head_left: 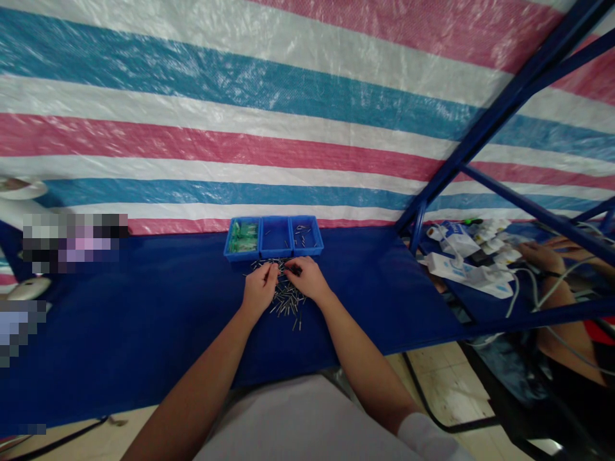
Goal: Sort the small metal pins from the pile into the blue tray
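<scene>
A loose pile of slim dark and silvery metal rods, perhaps drill bits, lies on the blue table before me. Over its left side, my left hand is closed in a pinch; whatever lies between thumb and finger is too small to name. My right hand is curled over the upper right of the pile, its fingertips closed close to the left ones, and what they hold is unclear. Just behind the hands stands a blue three-compartment tray. Green-tinted clear packets fill its left compartment; a few small rods lie in the middle and right ones.
A blue metal frame rises on the right. Beyond it are a white power strip, cables, a white-and-blue pack and another person's arm. A striped plastic sheet hangs behind the blue table. Blurred-out items are at left.
</scene>
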Action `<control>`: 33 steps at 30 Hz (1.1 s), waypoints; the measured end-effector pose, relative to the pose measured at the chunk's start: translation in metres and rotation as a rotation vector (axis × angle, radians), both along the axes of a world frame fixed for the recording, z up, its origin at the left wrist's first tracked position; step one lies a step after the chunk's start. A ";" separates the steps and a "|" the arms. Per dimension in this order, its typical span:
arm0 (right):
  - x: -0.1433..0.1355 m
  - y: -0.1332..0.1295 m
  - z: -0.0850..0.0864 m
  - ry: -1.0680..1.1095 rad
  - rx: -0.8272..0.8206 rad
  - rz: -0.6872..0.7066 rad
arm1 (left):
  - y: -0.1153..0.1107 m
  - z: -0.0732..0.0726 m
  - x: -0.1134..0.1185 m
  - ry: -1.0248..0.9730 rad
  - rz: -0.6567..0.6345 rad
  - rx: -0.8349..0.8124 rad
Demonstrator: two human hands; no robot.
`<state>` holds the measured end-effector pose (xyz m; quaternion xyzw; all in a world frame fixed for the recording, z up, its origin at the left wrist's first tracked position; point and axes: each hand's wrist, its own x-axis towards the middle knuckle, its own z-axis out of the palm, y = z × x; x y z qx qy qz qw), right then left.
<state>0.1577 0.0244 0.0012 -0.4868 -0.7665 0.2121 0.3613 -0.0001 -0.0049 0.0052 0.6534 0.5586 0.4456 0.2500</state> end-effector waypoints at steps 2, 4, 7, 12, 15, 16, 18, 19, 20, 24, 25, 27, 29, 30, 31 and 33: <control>0.000 0.000 -0.001 -0.052 0.008 0.028 | 0.000 0.000 0.000 0.001 0.003 0.000; -0.001 0.001 -0.002 -0.070 0.012 0.041 | 0.000 0.000 0.000 -0.001 0.005 -0.002; -0.001 0.001 -0.004 -0.063 0.014 0.040 | 0.000 0.000 0.000 -0.007 0.003 -0.002; -0.001 0.001 -0.004 -0.045 0.024 0.039 | 0.000 -0.001 0.000 -0.016 -0.004 -0.005; -0.001 0.002 -0.004 -0.059 0.031 0.048 | 0.000 -0.002 0.000 -0.018 0.000 -0.001; -0.001 0.002 -0.004 -0.066 0.032 0.055 | 0.000 -0.002 0.000 -0.014 -0.001 0.001; -0.001 0.003 -0.005 -0.079 0.036 0.072 | 0.001 -0.002 0.000 -0.004 -0.004 0.002; -0.001 0.003 -0.006 -0.083 0.041 0.076 | 0.001 -0.002 0.000 -0.003 -0.005 0.000; -0.001 0.003 -0.006 -0.086 0.046 0.079 | 0.001 -0.003 0.000 -0.004 -0.004 -0.003; -0.001 0.003 -0.007 -0.082 0.072 0.069 | 0.001 -0.004 0.000 -0.015 -0.001 -0.010; -0.002 0.002 -0.007 -0.072 0.076 0.064 | 0.001 -0.004 0.000 -0.016 -0.001 -0.011; -0.003 0.001 -0.006 -0.027 0.076 0.044 | 0.001 -0.003 0.000 -0.017 -0.003 -0.009; -0.004 0.000 -0.004 0.053 0.062 0.012 | 0.001 -0.003 0.000 -0.016 -0.003 0.002; -0.005 0.000 -0.004 0.106 0.044 -0.009 | 0.001 -0.003 0.000 -0.018 0.004 0.011; -0.005 0.000 -0.004 0.166 0.016 -0.029 | 0.002 -0.003 0.000 -0.022 0.016 0.020; -0.006 0.000 -0.004 0.289 -0.055 -0.059 | 0.002 -0.004 0.000 -0.037 0.045 0.031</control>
